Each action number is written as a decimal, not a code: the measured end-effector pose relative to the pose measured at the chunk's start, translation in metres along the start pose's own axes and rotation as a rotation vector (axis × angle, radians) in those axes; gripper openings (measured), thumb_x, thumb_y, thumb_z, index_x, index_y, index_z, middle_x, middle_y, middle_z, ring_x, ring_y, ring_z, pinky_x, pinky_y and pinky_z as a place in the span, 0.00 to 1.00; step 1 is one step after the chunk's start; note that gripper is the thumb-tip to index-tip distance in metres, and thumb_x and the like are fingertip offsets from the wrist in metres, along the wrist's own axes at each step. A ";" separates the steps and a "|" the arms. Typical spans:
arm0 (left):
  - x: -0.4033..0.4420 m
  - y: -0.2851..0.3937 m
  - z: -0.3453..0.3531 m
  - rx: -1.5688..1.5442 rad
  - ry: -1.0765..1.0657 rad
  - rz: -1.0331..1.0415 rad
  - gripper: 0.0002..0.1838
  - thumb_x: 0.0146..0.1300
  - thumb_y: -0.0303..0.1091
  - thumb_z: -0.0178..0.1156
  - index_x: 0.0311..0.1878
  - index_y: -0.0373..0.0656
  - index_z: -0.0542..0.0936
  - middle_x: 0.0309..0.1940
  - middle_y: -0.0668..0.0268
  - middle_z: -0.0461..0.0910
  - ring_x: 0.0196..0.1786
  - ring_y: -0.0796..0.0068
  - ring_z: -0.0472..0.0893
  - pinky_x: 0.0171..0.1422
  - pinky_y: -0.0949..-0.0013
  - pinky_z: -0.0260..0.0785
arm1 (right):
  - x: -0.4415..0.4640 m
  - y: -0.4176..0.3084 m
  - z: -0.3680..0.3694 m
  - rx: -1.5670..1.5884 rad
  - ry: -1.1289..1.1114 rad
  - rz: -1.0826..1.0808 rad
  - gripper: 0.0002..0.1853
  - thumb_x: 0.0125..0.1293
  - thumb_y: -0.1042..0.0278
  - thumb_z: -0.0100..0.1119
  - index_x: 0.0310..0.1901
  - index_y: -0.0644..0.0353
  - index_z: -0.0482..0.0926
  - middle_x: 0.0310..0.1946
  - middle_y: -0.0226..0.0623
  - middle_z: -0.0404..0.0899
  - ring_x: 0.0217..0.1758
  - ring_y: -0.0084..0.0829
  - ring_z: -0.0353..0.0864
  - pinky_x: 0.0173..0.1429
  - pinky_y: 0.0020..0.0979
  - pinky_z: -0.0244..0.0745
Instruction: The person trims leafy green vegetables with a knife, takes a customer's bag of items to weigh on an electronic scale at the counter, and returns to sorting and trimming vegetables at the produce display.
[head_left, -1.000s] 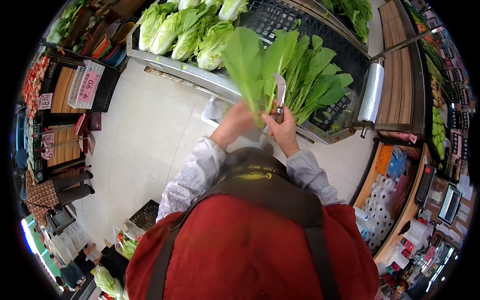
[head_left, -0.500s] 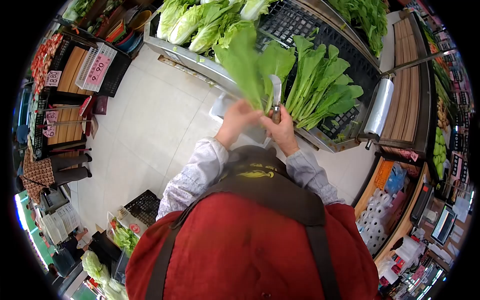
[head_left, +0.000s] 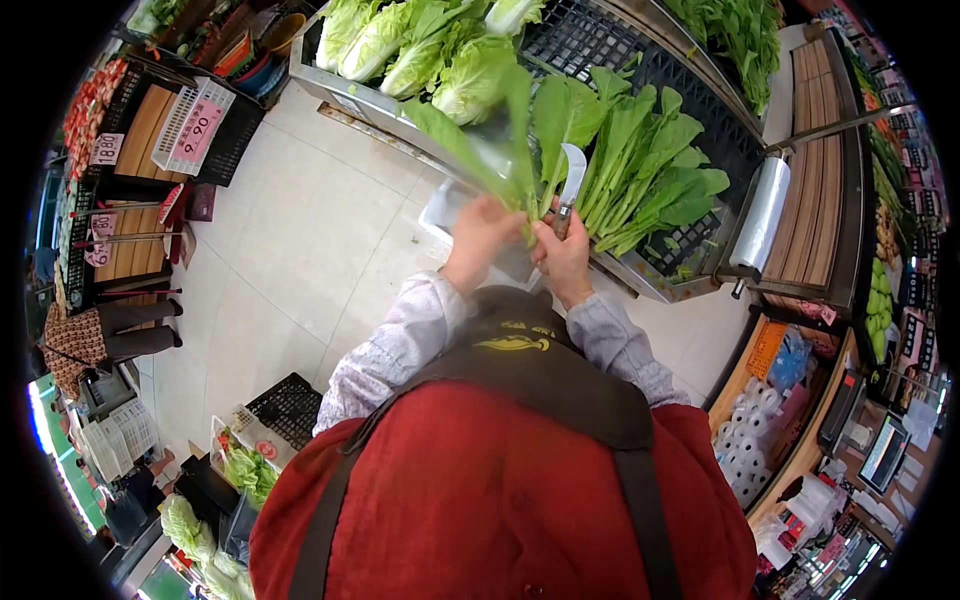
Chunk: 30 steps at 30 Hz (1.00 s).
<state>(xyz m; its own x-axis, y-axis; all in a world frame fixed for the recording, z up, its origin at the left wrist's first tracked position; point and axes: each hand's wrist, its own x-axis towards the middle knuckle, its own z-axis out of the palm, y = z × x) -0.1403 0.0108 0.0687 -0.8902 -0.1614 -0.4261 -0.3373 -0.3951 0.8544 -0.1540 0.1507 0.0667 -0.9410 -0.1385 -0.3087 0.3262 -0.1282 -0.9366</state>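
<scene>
My left hand (head_left: 478, 243) is closed at the stem end of some leafy greens (head_left: 505, 165), whose leaves are smeared by motion and lean up and to the left. Close beside it, my right hand (head_left: 565, 258) grips the handle of a knife (head_left: 573, 172) with a curved blade pointing up. Another leafy stalk (head_left: 565, 115) stands just left of the blade, its base near my right fingers. To the right, a pile of leafy greens (head_left: 650, 165) lies on a metal-edged display stand (head_left: 670, 290). Heads of cabbage (head_left: 475, 80) lie on the stand's left part.
A white bin (head_left: 440, 210) stands on the floor below my hands. A plastic film roll (head_left: 762, 212) is mounted at the stand's right. Shelves with rolls (head_left: 745, 440) are at the lower right. A person (head_left: 110, 335) stands far left. A black crate (head_left: 285, 410) lies lower left.
The greens at my left hand have swung down and to the left, and their leaves have spread apart. The knife blade now tilts more to the right.
</scene>
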 end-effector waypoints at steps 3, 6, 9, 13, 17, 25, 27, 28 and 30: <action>0.002 -0.002 0.002 0.039 -0.005 0.014 0.09 0.57 0.24 0.64 0.40 0.42 0.75 0.29 0.71 0.81 0.28 0.83 0.77 0.33 0.79 0.70 | 0.000 -0.001 -0.003 0.075 0.003 0.047 0.23 0.60 0.76 0.59 0.57 0.64 0.65 0.31 0.30 0.69 0.18 0.19 0.67 0.22 0.25 0.69; -0.003 0.003 0.007 0.041 0.001 0.014 0.09 0.57 0.25 0.64 0.39 0.42 0.74 0.30 0.70 0.81 0.29 0.83 0.77 0.34 0.79 0.71 | 0.001 0.002 -0.009 0.134 -0.022 0.068 0.22 0.61 0.76 0.58 0.57 0.63 0.65 0.29 0.29 0.70 0.18 0.19 0.67 0.23 0.26 0.69; -0.004 0.004 0.008 0.045 -0.023 0.028 0.09 0.57 0.25 0.64 0.38 0.42 0.74 0.30 0.70 0.81 0.30 0.83 0.77 0.34 0.78 0.71 | 0.001 0.001 -0.011 0.167 -0.035 0.083 0.22 0.61 0.76 0.58 0.57 0.63 0.65 0.28 0.29 0.70 0.18 0.19 0.66 0.24 0.26 0.69; -0.002 -0.001 0.007 0.071 -0.024 0.026 0.10 0.57 0.25 0.64 0.39 0.42 0.74 0.31 0.69 0.82 0.31 0.83 0.77 0.35 0.78 0.71 | -0.001 -0.001 -0.012 0.196 -0.034 0.092 0.23 0.62 0.76 0.57 0.58 0.63 0.64 0.30 0.29 0.70 0.19 0.18 0.66 0.24 0.26 0.69; -0.005 0.003 0.008 0.051 -0.054 0.012 0.11 0.58 0.25 0.63 0.43 0.42 0.74 0.34 0.69 0.83 0.33 0.83 0.79 0.37 0.78 0.71 | -0.003 -0.003 -0.013 0.172 -0.043 0.072 0.25 0.62 0.76 0.57 0.60 0.62 0.63 0.33 0.30 0.70 0.20 0.18 0.67 0.24 0.26 0.69; -0.007 -0.002 0.003 0.003 -0.097 -0.012 0.11 0.60 0.24 0.61 0.45 0.42 0.74 0.38 0.68 0.82 0.38 0.81 0.80 0.40 0.77 0.73 | -0.008 -0.004 -0.013 -0.016 -0.017 -0.038 0.28 0.61 0.80 0.57 0.63 0.62 0.61 0.37 0.29 0.68 0.22 0.17 0.69 0.25 0.25 0.69; -0.010 -0.006 -0.001 -0.048 -0.162 0.013 0.11 0.61 0.24 0.60 0.47 0.41 0.74 0.39 0.67 0.82 0.38 0.80 0.80 0.42 0.76 0.75 | -0.005 0.007 -0.020 -0.174 -0.056 -0.133 0.29 0.60 0.80 0.58 0.63 0.62 0.62 0.38 0.30 0.70 0.25 0.19 0.72 0.28 0.25 0.71; -0.011 -0.011 -0.006 -0.047 -0.161 0.010 0.11 0.61 0.24 0.60 0.47 0.41 0.74 0.39 0.67 0.82 0.38 0.80 0.80 0.42 0.76 0.75 | -0.005 0.013 -0.023 -0.253 -0.077 -0.179 0.29 0.60 0.80 0.59 0.63 0.62 0.62 0.39 0.30 0.71 0.27 0.19 0.73 0.30 0.24 0.72; -0.018 -0.016 -0.016 -0.073 -0.203 0.007 0.14 0.63 0.26 0.59 0.51 0.39 0.71 0.41 0.65 0.81 0.39 0.77 0.81 0.43 0.73 0.77 | -0.006 0.018 -0.024 -0.416 -0.166 -0.240 0.29 0.60 0.77 0.61 0.63 0.63 0.64 0.44 0.33 0.74 0.34 0.22 0.76 0.39 0.25 0.74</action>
<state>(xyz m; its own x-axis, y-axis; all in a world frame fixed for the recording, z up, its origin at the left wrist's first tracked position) -0.1143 0.0057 0.0578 -0.9381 0.0181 -0.3458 -0.3149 -0.4600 0.8302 -0.1443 0.1731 0.0474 -0.9469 -0.3121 -0.0775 0.0067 0.2218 -0.9751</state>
